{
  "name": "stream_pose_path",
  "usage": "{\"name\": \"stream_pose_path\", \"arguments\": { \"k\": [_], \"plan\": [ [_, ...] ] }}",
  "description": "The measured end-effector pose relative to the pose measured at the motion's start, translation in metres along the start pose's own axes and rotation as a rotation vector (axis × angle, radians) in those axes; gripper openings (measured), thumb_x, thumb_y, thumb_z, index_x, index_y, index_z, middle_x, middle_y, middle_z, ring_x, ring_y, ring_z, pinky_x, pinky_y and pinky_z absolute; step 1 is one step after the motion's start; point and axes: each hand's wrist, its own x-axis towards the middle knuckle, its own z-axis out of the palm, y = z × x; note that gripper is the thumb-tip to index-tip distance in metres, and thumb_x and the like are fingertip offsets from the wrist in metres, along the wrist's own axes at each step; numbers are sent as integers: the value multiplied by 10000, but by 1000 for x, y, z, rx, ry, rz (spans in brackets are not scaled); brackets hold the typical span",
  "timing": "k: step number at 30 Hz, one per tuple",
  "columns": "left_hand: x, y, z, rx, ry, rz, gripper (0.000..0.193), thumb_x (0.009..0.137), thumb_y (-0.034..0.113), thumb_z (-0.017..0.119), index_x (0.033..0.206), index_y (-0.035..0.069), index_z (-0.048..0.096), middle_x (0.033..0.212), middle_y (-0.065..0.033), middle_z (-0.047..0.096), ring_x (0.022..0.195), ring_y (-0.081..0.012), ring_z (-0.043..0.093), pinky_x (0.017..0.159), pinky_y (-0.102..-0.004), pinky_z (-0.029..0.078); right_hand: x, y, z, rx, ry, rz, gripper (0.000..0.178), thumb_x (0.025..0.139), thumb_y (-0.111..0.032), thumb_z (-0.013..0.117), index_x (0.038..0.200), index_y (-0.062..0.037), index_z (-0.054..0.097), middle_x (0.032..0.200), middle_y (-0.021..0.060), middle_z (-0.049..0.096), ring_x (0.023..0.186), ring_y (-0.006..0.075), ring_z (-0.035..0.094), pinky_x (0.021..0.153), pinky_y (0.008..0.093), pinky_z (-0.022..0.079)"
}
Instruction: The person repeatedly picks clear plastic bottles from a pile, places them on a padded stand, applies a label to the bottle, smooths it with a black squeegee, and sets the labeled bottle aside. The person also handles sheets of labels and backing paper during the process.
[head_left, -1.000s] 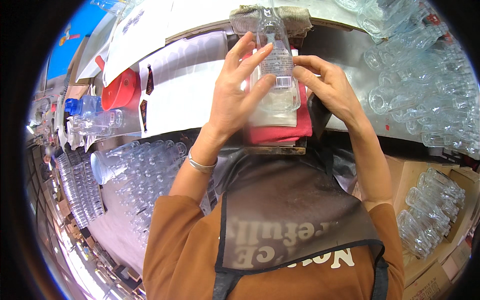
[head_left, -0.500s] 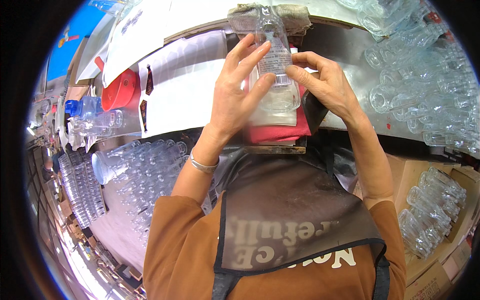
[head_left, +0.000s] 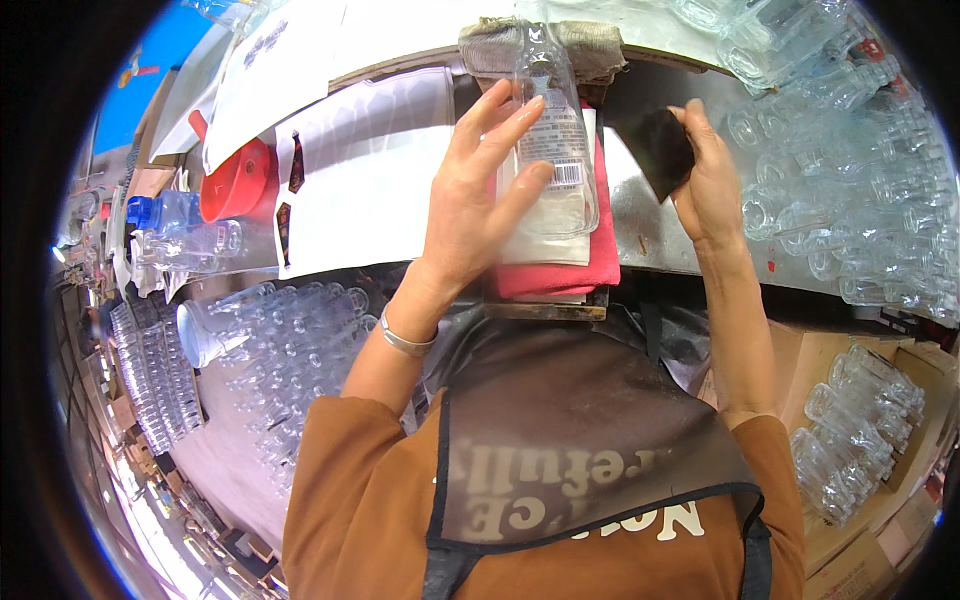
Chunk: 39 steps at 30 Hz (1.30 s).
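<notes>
A clear glass bottle [head_left: 556, 205] with a printed label lies with its neck away from me, on a white pad over a red cloth [head_left: 606, 262]. My left hand [head_left: 478, 180] is at its left side, fingers spread, with thumb and fingertips over the label's left edge; it is not wrapped round the glass. Off to the bottle's right, my right hand [head_left: 708, 185] is closed on a black flat piece [head_left: 657, 152], pinched at its right edge. The bottle's neck passes over a folded beige cloth [head_left: 590, 48] at the far end of the stand.
Left of the stand lies a white sheet [head_left: 365, 180] with two dark label strips [head_left: 297, 163]. Beyond it are a red bowl [head_left: 240, 182] and a blue-capped bottle [head_left: 165, 215]. Many clear bottles [head_left: 840, 190] lie on the right; a cardboard box [head_left: 905, 465] holds more. Others stand lower left [head_left: 290, 330].
My right hand has left the bottle's label and moved right, lifting the black flat piece beside it. My left hand stays at the bottle's left side.
</notes>
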Motion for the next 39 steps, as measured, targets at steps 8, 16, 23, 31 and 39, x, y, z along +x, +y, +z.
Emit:
{"name": "stream_pose_path", "arguments": {
  "k": [8,16,23,31,39],
  "plan": [
    [1,2,1,-15,5,4,518,905,204,714,1394,88,587,1496,-162,481,1349,-309,497,1110,-416,391,20,-38,47,-748,9,-597,253,919,-146,667,1123,3,669,947,109,730,813,152,680,742,301,544],
    [-32,-6,-7,6,-52,47,1122,720,224,888,1583,29,198,1567,-219,348,1396,-326,440,1134,-424,378,14,-77,96,-1219,-259,-809,241,908,-108,679,1137,-34,681,1014,139,721,912,231,701,815,320,537],
    [-42,-4,16,-56,96,-26,1323,615,151,932,1585,-4,46,1551,-248,359,1276,-342,534,1084,-440,429,21,-74,128,-1547,-375,-1050,229,829,-95,714,1049,-40,674,961,147,695,909,333,668,811,388,533],
    [-45,-5,23,-31,166,-28,1326,586,223,938,1536,-110,75,1510,-274,402,1079,-352,595,939,-416,502,27,-73,127,-1673,-360,-1093,159,835,-70,700,993,-51,690,914,125,693,854,309,670,765,371,544],
    [-47,-3,18,-71,118,-80,1301,597,134,890,1553,-91,35,1534,-244,388,1074,-331,591,943,-399,499,22,-75,107,-1450,-407,-890,152,774,-53,733,916,-56,679,872,84,680,771,226,646,730,363,552]
  ]
}}
